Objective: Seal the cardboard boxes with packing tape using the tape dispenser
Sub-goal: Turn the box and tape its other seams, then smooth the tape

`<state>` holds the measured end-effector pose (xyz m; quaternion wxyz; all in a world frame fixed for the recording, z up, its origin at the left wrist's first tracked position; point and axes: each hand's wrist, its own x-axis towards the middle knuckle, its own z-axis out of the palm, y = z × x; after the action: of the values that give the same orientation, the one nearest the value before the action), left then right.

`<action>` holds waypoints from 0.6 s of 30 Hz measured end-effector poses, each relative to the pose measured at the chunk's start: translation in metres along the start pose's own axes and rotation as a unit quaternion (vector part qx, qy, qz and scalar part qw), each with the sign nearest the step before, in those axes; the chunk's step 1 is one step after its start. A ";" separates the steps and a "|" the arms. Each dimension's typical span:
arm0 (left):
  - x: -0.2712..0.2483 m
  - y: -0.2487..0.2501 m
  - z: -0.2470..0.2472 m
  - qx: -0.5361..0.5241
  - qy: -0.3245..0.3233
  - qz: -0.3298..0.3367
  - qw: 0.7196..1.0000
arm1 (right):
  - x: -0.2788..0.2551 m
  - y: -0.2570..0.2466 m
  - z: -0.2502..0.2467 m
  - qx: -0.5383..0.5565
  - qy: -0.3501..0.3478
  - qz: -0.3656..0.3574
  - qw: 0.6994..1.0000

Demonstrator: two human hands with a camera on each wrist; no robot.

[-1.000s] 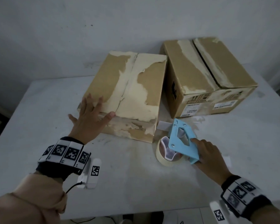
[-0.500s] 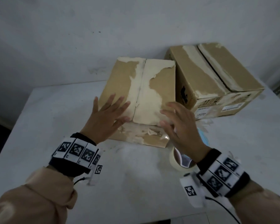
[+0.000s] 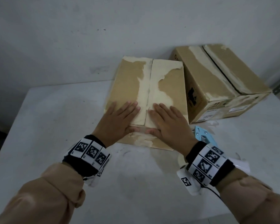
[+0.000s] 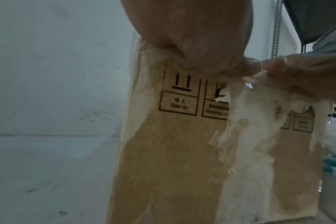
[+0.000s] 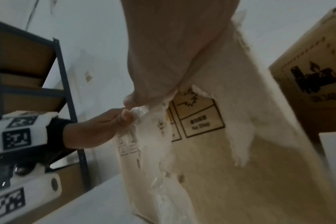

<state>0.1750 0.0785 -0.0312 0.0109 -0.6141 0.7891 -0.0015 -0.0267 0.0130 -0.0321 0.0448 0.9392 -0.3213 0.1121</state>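
The near cardboard box (image 3: 168, 88), its top torn pale along the seam, stands mid-table with both flaps down. My left hand (image 3: 120, 118) lies flat on the left flap and my right hand (image 3: 166, 120) lies flat on the right flap, fingers straight. Both thumbs hang over the front edge; in the left wrist view the left thumb (image 4: 246, 68) and right thumb (image 4: 278, 66) touch the box's front face (image 4: 173, 151). The blue tape dispenser (image 3: 204, 137) lies on the table right of the box, partly hidden by my right wrist. Neither hand holds it.
A second cardboard box (image 3: 217, 83) with an open seam stands close against the near box's right side. The white table (image 3: 55, 126) meets a grey wall behind. A dark shelf rack (image 5: 29, 60) with boxes stands off to the left.
My right hand let go of the tape dispenser and came onto the near box. My left hand slid from the box's corner onto its top. Both now press the flaps.
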 end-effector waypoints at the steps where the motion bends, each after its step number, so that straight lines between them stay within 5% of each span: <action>1: 0.000 0.000 0.001 0.004 0.004 0.002 1.000 | 0.000 0.001 0.000 -0.009 -0.002 -0.005 1.000; 12: -0.009 0.012 0.005 0.006 0.068 0.002 0.998 | 0.003 0.032 0.002 -0.021 -0.009 -0.120 0.992; 18: -0.041 -0.025 0.008 0.050 0.094 -0.024 0.994 | -0.034 0.063 0.004 0.034 0.051 -0.083 0.995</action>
<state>0.2091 0.1126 -0.0384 -0.0329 -0.6290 0.7704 -0.0986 -0.0910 -0.0173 -0.0436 0.0379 0.9567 -0.2356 0.1665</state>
